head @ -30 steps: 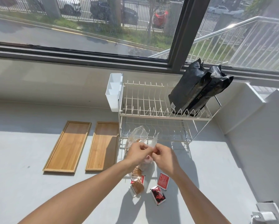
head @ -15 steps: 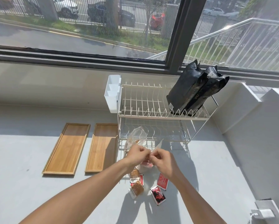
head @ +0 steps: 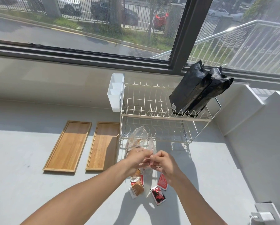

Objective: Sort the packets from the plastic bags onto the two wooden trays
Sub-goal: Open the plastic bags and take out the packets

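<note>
Clear plastic bag [head: 149,146] stays pinched between left hand [head: 138,158] and right hand [head: 164,163], in front of the dish rack [head: 153,111], little changed. Four packets [head: 158,194] lie below; two wooden trays [head: 67,146] sit left, two black pouches [head: 199,90] on top.

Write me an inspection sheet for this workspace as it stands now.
Surface: pale grey counter, part sunlit.
Job's things: two wooden trays, both bare; clear plastic bag at the hands; loose packets on the counter.
Clutter: wire dish rack, white caddy, two black pouches.
Grippers: left hand and right hand pinch the bag.
Cables: white charger.
Surroundings: window, railing, parked cars.
</note>
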